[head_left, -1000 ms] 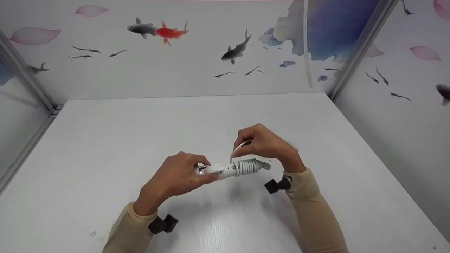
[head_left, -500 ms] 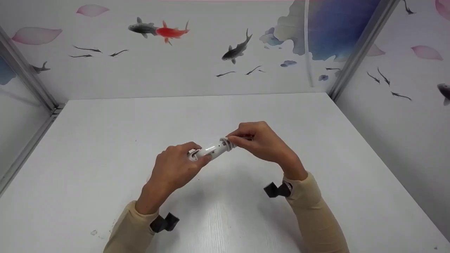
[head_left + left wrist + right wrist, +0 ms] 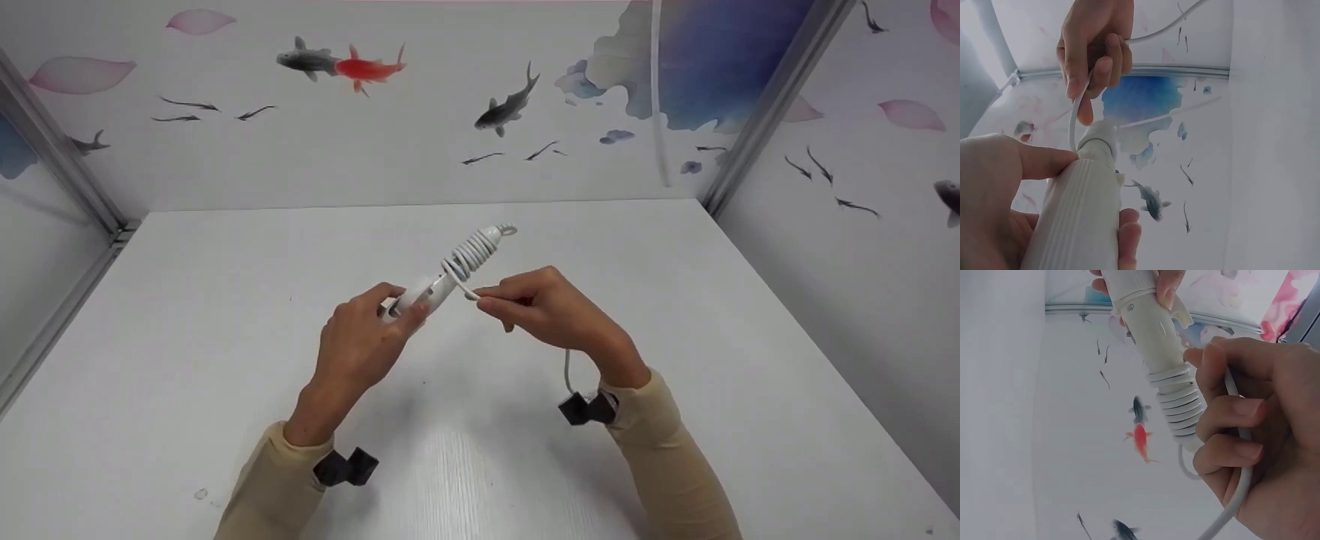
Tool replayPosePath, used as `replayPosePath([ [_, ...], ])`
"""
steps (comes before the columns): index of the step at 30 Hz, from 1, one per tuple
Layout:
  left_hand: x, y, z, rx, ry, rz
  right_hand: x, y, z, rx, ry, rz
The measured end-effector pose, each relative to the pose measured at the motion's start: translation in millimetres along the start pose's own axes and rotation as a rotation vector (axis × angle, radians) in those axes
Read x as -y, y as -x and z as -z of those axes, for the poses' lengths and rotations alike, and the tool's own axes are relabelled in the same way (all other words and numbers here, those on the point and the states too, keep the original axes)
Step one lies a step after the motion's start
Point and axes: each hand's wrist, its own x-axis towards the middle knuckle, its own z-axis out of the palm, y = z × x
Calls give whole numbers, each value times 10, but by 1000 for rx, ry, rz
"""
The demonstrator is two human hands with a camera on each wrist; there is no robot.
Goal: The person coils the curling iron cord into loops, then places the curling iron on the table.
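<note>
My left hand [image 3: 364, 334] grips a slim white tube-shaped corded appliance [image 3: 437, 291], whose exact kind is unclear. It tilts up to the right, away from me. The left wrist view shows its ribbed body [image 3: 1081, 219] between thumb and fingers. Several turns of white power cord [image 3: 472, 253] wrap its far part, and a small cord loop [image 3: 510, 229] sticks out at the tip. Close by on the right, my right hand [image 3: 559, 311] pinches the cord leading off the windings. In the right wrist view the cord [image 3: 1244, 478] runs through its curled fingers.
Beneath both hands lies a white tabletop [image 3: 300, 247]. Wall panels printed with fish [image 3: 502, 112] rise at the back and sides, with metal corner posts [image 3: 780, 97]. A slack length of cord [image 3: 568, 371] hangs below the right hand.
The appliance has swung from nearly level to pointing up and away. My right hand went from above the windings to beyond them, then to their near right side, carrying the cord.
</note>
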Motion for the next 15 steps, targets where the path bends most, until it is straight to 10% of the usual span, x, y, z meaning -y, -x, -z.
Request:
replayPosePath([
  [15, 14, -16, 102, 44, 277, -69, -440, -90, 91, 161, -272, -155],
])
